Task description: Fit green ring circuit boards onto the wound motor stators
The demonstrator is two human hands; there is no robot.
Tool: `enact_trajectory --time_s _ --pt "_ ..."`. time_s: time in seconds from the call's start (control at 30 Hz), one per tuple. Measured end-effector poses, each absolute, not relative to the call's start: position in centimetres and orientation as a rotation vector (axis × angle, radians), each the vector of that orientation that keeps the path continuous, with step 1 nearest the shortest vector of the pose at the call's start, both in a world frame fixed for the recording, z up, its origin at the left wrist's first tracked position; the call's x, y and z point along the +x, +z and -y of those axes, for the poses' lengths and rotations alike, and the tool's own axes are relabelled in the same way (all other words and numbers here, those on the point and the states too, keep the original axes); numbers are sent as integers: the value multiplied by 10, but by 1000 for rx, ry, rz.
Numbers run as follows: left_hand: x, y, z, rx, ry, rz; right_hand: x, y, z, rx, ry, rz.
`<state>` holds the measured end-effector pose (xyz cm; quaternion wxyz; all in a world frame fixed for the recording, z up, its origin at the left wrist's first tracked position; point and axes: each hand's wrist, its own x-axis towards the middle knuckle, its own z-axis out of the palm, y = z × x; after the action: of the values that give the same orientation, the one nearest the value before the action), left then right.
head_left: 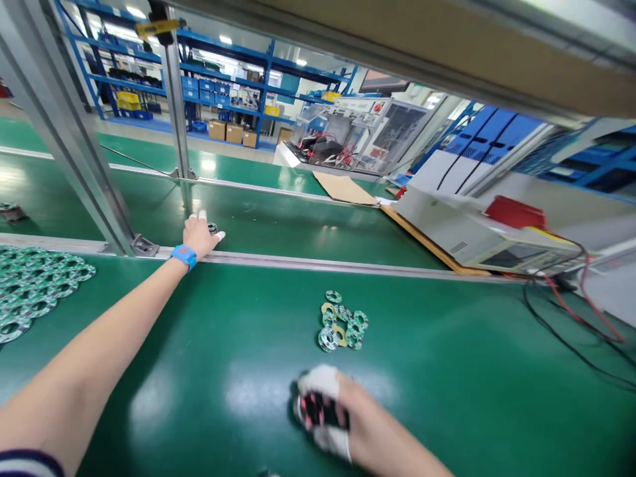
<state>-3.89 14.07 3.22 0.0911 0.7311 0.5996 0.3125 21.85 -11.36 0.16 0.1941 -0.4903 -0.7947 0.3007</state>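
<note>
My left hand (199,237), with white fingertip covers and a blue wristband (184,256), reaches far out over the conveyor strip. Its thumb and fingers are around a small round metal part (212,228), which is mostly hidden. Close to me, my right hand (342,404), blurred by motion, grips a round dark part with pinkish-red segments (314,409), like a motor stator. Beyond it, a loose cluster of ring-shaped green circuit boards (355,328) lies on the green surface, with a few yellowish rings (340,335) among them.
Many ring boards (34,285) are laid out at the left. Another round part (10,212) sits on the far strip. A metal rail (298,262) and upright posts (173,99) cross the space. At right stand a pale equipment case (462,225) and loose cables (561,331).
</note>
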Motion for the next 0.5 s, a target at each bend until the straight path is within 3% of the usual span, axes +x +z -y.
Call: enact_trajectory --time_s 0.1,0.2,0.3,0.5 --pt "-22 18 -98 2247 790 -1539 217 7 70 -1351 906 2189" --pt "-5 4 -49 2162 427 -946 203 -2 48 -1365 968 2085" --pt "3 -4 -16 2042 355 -782 190 -12 46 -1405 1043 1936" --pt "6 -9 -9 2037 456 -723 186 -15 57 -1334 475 2072"
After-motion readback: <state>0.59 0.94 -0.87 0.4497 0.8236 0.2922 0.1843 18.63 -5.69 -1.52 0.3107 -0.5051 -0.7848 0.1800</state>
